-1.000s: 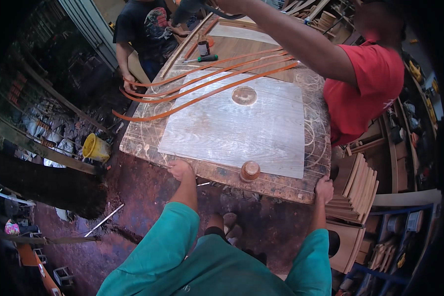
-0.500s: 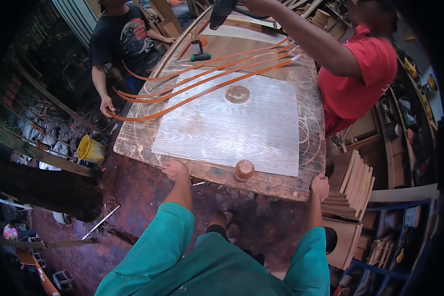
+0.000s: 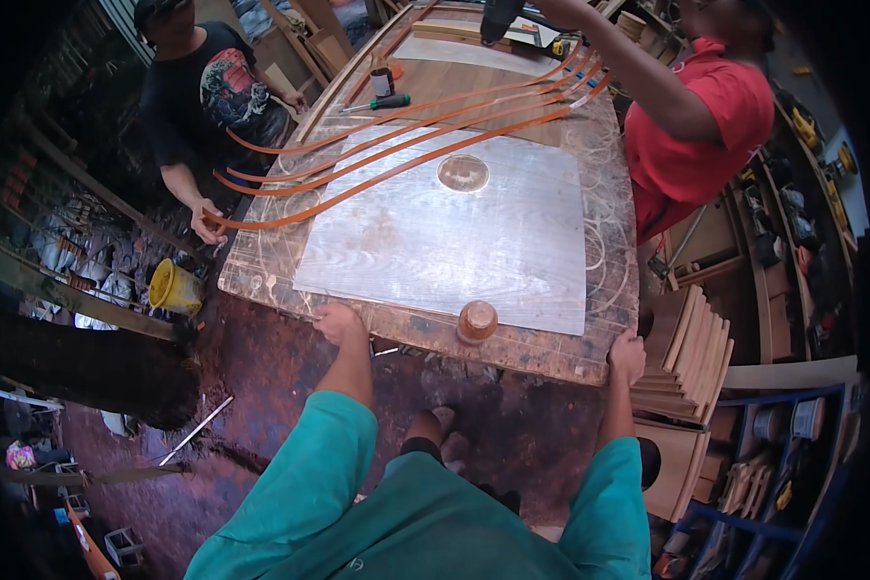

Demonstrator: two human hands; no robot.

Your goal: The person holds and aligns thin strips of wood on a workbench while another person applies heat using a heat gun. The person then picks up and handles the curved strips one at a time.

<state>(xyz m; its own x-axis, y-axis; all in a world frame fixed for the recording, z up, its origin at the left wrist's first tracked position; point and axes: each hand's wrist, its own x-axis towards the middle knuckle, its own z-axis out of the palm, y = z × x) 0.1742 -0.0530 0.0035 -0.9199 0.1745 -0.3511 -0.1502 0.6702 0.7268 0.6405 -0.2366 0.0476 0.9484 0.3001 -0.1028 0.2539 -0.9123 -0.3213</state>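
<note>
While the worktable (image 3: 551,354) stands directly ahead, the left hand (image 3: 338,323) curls closed on its near edge and the right hand (image 3: 627,357) wraps its right corner — apparently for support — as a co-worker's hand (image 3: 205,221) holds an orange strip (image 3: 338,197), perhaps steadying its curve.

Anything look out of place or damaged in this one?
Mostly wear: the table is scuffed and blotched, with pale looping marks along its right side. A round brown container stands close to the near edge, perhaps easily knocked. A thin white stick lies on the floor.
</note>
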